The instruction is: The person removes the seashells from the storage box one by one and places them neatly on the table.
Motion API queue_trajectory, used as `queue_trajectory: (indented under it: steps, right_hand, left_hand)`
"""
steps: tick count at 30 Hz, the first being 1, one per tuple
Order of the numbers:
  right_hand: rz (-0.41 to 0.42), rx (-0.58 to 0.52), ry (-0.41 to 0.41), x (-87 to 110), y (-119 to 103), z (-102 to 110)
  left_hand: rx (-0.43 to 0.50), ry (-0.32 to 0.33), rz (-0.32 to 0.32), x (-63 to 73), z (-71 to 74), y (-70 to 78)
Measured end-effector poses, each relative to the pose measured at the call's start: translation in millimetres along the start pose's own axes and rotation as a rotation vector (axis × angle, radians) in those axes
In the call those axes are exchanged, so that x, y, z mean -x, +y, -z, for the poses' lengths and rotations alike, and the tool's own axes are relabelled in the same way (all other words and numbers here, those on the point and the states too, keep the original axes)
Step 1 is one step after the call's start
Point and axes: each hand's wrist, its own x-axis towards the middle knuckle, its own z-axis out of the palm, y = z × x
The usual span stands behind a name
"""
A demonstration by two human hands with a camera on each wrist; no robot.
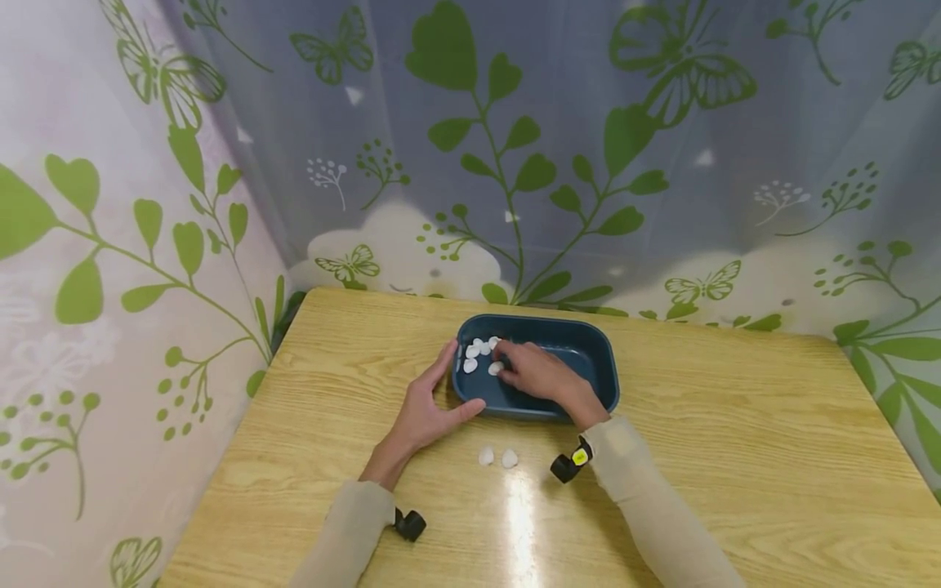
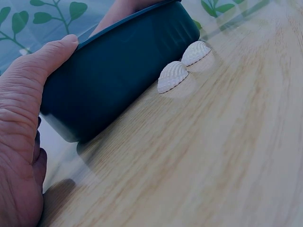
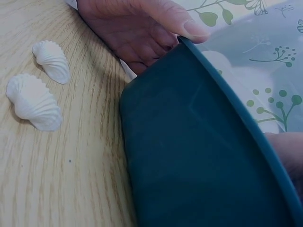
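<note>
A dark blue plastic basin (image 1: 537, 408) stands on the wooden table with several white seashells (image 1: 472, 351) grouped at its left end. My left hand (image 1: 424, 411) holds the basin's left end, thumb on the front rim and fingers along the left side. Inside the basin, my right hand (image 1: 540, 371) reaches down with bent fingers, pinching a white seashell (image 1: 496, 369) at the thumb and fingertips. From the right wrist view, the basin wall (image 3: 189, 142) hides most of that hand. Two ribbed white seashells (image 2: 173, 77) lie on the table in front of the basin.
The wooden table (image 1: 720, 457) extends to both sides of the basin. Behind it hangs a curtain (image 1: 559, 163) printed with green leaves and butterflies, and a similar curtain (image 1: 110, 327) covers the left side. Both sleeved forearms carry small black wrist cameras.
</note>
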Motion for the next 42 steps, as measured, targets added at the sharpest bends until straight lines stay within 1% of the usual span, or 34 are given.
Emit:
queue_trajectory:
  steps: [5,8,15,25,31,35,42]
  right_hand:
    - [-0.054,0.048,0.003,0.6,-1.0,0.6]
    - [-0.062,0.062,-0.006,0.2,-0.9,0.5]
    - [-0.059,0.057,-0.007,2.0,-0.9,0.5]
    - [-0.026,0.054,-0.011,2.2,-3.0,0.8]
    - [-0.011,0.046,-0.027,2.9,-3.9,3.5]
    - [-0.011,0.025,-0.040,3.8,-3.5,3.0]
    - [-0.003,-0.043,-0.051,5.2,1.6,1.1]
  left_hand:
    - [-0.007,0.003,0.013,-0.3,0.1,0.2]
    - [0.000,0.004,0.014,-0.5,0.1,0.4]
    - [0.008,0.001,0.001,-1.6,-0.9,0.6]
    - [0.004,-0.003,0.005,-1.0,-0.2,1.1]
    - [0.003,-0.001,0.005,-0.9,0.9,1.5]
    - [0.001,-0.001,0.009,-0.6,1.0,1.7]
    - [0.006,-0.003,0.004,-0.4,0.2,-0.5]
